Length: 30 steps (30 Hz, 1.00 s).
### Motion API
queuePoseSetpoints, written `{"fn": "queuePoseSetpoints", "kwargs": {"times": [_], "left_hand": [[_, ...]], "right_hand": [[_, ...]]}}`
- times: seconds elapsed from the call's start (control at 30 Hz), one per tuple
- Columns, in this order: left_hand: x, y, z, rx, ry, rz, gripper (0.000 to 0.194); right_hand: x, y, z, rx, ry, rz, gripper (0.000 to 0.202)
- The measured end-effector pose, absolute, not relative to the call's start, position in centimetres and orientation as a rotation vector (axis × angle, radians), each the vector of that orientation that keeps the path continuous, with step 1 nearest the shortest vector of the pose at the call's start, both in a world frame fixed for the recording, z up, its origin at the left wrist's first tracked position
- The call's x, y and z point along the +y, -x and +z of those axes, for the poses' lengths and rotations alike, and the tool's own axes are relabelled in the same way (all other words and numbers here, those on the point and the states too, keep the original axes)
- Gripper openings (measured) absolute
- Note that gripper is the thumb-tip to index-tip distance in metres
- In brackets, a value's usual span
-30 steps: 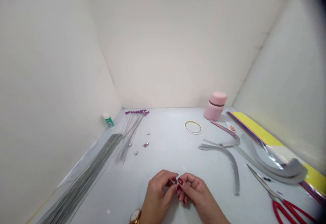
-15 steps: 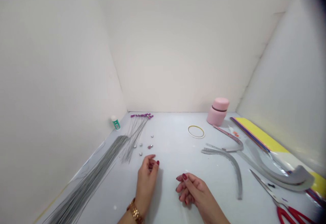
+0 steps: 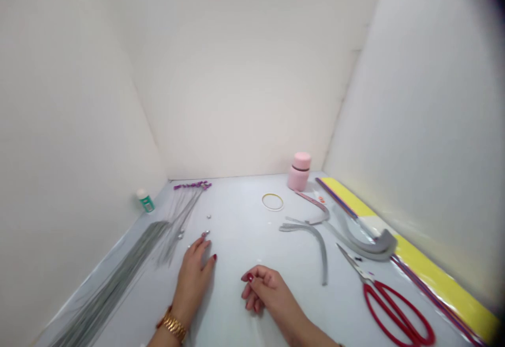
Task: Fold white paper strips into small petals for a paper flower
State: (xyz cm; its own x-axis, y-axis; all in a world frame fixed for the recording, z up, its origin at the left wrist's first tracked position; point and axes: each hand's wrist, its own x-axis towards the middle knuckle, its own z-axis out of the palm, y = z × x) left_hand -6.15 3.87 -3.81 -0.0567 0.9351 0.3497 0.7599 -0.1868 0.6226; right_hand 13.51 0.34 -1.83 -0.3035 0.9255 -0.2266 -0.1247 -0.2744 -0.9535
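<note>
My left hand, with a gold watch on the wrist, reaches over the tabletop with its fingers extended and thumb apart. Its fingertips are at the small silver beads, partly covering some of them. My right hand rests to the right, thumb against the curled index finger; whatever may be pinched there is hidden. Left of my left hand lie thin wires topped with purple pieces and a thick bundle of grey wires.
At the back stands a pink jar. Nearby are a ring, a pink measuring tape and grey strips. Red-handled scissors lie at the right beside yellow sheets. A green-and-white glue stick is at the left.
My left hand has stretched its fingers forward to the beads from a more curled pose. The view has turned right, showing more of the scissors. My right hand keeps its pinch.
</note>
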Motion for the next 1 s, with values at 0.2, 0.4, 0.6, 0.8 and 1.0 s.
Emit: {"fn": "queuePoseSetpoints", "kwargs": {"times": [0.2,0.4,0.6,0.8,1.0], "left_hand": [[3.7,4.7,-5.5,1.691,-2.197,0.981,0.030],[3.1,3.5,-6.3,1.600,-2.498,0.890,0.032],[3.0,3.8,-5.3,1.522,-2.242,0.982,0.030],[2.3,3.2,-3.6,1.475,-1.964,1.068,0.025],[0.1,1.3,-1.6,1.329,-1.764,1.092,0.022]], "right_hand": [[0.5,-13.2,-2.3,-1.269,1.226,1.521,0.027],[2.6,-16.9,-0.2,-1.476,1.482,0.954,0.017],[4.9,-24.6,1.5,-1.385,1.930,0.392,0.027],[5.5,-27.0,0.0,-1.341,2.157,0.379,0.016],[5.0,-23.5,0.2,-1.481,1.878,0.774,0.013]]}}
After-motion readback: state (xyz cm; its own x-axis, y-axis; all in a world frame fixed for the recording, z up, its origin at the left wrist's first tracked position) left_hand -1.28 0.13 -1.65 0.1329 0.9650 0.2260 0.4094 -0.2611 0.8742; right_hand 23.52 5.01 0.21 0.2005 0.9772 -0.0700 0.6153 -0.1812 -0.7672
